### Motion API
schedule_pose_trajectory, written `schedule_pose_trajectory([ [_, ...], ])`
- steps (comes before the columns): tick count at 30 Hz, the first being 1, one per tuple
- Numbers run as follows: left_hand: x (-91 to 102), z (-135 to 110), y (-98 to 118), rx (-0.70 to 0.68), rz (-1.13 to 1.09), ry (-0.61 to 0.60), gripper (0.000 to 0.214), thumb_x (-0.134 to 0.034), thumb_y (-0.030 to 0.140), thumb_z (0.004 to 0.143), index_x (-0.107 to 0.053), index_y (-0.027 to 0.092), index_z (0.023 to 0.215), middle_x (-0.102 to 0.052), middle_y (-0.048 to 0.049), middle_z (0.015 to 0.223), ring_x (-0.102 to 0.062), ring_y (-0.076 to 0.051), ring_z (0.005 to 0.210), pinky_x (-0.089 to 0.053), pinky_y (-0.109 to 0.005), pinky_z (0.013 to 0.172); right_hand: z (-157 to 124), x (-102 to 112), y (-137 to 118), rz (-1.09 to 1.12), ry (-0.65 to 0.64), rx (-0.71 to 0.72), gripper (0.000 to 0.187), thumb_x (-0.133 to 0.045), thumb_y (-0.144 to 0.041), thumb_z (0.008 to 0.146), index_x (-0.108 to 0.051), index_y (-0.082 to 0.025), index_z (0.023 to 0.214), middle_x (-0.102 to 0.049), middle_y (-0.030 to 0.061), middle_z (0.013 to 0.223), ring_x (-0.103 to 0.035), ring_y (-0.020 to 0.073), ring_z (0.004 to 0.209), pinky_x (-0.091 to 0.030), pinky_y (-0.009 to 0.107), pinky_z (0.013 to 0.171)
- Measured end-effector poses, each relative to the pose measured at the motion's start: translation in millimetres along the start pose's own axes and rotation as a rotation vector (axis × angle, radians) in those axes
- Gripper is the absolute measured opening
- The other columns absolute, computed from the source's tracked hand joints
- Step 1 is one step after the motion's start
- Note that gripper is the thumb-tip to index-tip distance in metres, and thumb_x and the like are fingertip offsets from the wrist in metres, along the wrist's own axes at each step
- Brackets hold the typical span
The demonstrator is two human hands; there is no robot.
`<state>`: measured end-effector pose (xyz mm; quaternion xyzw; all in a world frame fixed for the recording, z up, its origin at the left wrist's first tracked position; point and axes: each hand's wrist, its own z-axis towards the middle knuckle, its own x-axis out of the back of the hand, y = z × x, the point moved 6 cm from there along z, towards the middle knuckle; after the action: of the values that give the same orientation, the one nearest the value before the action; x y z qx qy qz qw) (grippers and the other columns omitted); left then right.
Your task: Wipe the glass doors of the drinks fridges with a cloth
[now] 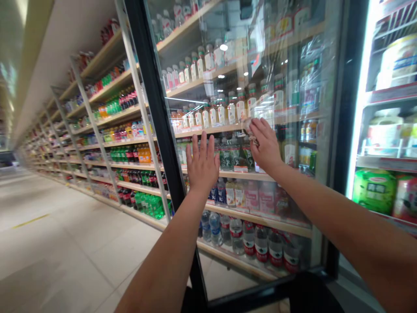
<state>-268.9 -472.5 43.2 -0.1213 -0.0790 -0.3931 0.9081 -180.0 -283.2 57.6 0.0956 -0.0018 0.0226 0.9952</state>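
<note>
An open glass fridge door [286, 204] with a black frame stands in front of me. My left hand [202, 163] lies flat against the glass, fingers stretched upward and together, holding nothing. My right hand [265, 145] presses a small crumpled cloth [248, 127] against the pane, higher and to the right. Through the glass I see wooden shelves of drink bottles [228, 111].
The lit fridge interior [387, 143] on the right holds tubs and green packs. A long row of drink shelves [107, 143] runs away on the left beside a tiled aisle floor [65, 234]. The door's black edge [156, 108] stands between them.
</note>
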Motion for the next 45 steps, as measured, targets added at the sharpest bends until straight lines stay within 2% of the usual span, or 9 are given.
schedule_pose_trajectory([
  [2, 0.2, -2, 1, 0.007, -0.012, -0.011, 0.062, -0.043, 0.031, 0.103, -0.028, 0.016, 0.162, -0.020, -0.0111, 0.171, -0.004, -0.030, 0.160, -0.009, -0.057, 0.130, -8, 3, -1, -0.006, 0.019, -0.020, 0.066, -0.048, -0.016, 0.094, -0.037, -0.029, 0.158, -0.048, 0.0057, 0.159, -0.035, 0.0301, 0.153, -0.037, 0.060, 0.123],
  [8, 0.4, -4, 1, -0.003, 0.009, 0.012, 0.065, -0.046, 0.030, 0.102, -0.027, 0.017, 0.162, -0.021, -0.0117, 0.170, -0.005, -0.030, 0.160, -0.011, -0.058, 0.129, -10, -15, -31, 0.066, -0.246, 0.146, 0.071, -0.049, -0.013, 0.093, -0.034, -0.033, 0.160, -0.047, 0.0019, 0.160, -0.032, 0.0264, 0.155, -0.032, 0.056, 0.126],
  [14, 0.1, -6, 2, -0.002, 0.039, -0.001, 0.062, -0.043, 0.030, 0.103, -0.028, 0.016, 0.162, -0.021, -0.0107, 0.170, -0.004, -0.030, 0.160, -0.011, -0.056, 0.130, -3, -1, 0, 0.039, 0.009, -0.072, 0.066, -0.044, -0.017, 0.095, -0.035, -0.030, 0.159, -0.042, 0.0035, 0.163, -0.030, 0.0304, 0.155, -0.032, 0.061, 0.125],
  [20, -0.2, -6, 1, -0.002, 0.013, -0.002, 0.062, -0.043, 0.030, 0.103, -0.030, 0.016, 0.161, -0.020, -0.0117, 0.170, -0.004, -0.030, 0.160, -0.012, -0.058, 0.129, -27, -11, -33, 0.074, -0.195, 0.140, 0.068, -0.049, -0.013, 0.093, -0.037, -0.029, 0.158, -0.050, 0.0057, 0.158, -0.035, 0.0270, 0.153, -0.036, 0.057, 0.123],
  [26, -1.7, -17, 1, -0.034, 0.052, 0.015, 0.064, -0.044, 0.029, 0.103, -0.027, 0.015, 0.162, -0.021, -0.0126, 0.170, -0.003, -0.030, 0.160, -0.013, -0.057, 0.129, -12, -1, -4, 0.032, 0.033, -0.061, 0.062, -0.046, -0.018, 0.096, -0.041, -0.029, 0.157, -0.048, 0.0059, 0.159, -0.033, 0.0292, 0.154, -0.036, 0.060, 0.123],
  [32, -4.1, -27, 2, -0.033, 0.041, 0.012, 0.065, -0.046, 0.028, 0.102, -0.026, 0.016, 0.163, -0.023, -0.0130, 0.169, -0.006, -0.030, 0.159, -0.015, -0.057, 0.129, -45, -11, -41, 0.070, -0.264, 0.185, 0.065, -0.049, -0.013, 0.094, -0.041, -0.027, 0.156, -0.053, 0.0070, 0.156, -0.036, 0.0274, 0.153, -0.037, 0.055, 0.123],
  [38, -6.0, -29, 2, -0.016, 0.043, 0.013, 0.063, -0.045, 0.028, 0.103, -0.028, 0.017, 0.162, -0.025, -0.0131, 0.168, -0.009, -0.030, 0.159, -0.016, -0.056, 0.129, -23, 0, -14, 0.035, 0.002, -0.037, 0.066, -0.048, -0.014, 0.094, -0.040, -0.028, 0.157, -0.048, 0.0082, 0.159, -0.033, 0.0284, 0.154, -0.036, 0.059, 0.123],
  [43, -5.8, -33, 3, -0.022, 0.060, 0.012, 0.064, -0.046, 0.029, 0.102, -0.028, 0.016, 0.162, -0.024, -0.0136, 0.168, -0.008, -0.030, 0.159, -0.017, -0.058, 0.129, -39, -12, -42, 0.084, -0.222, 0.144, 0.064, -0.050, -0.014, 0.094, -0.041, -0.027, 0.157, -0.051, 0.0086, 0.157, -0.035, 0.0275, 0.153, -0.036, 0.056, 0.123],
  [45, -5.8, -34, 3, -0.027, 0.065, 0.019, 0.066, -0.047, 0.028, 0.102, -0.026, 0.017, 0.163, -0.023, -0.0134, 0.168, -0.008, -0.030, 0.159, -0.017, -0.058, 0.129, -32, -13, -42, 0.093, -0.213, 0.125, 0.062, -0.049, -0.014, 0.095, -0.044, -0.027, 0.155, -0.052, 0.0075, 0.156, -0.037, 0.0270, 0.152, -0.037, 0.056, 0.123],
])
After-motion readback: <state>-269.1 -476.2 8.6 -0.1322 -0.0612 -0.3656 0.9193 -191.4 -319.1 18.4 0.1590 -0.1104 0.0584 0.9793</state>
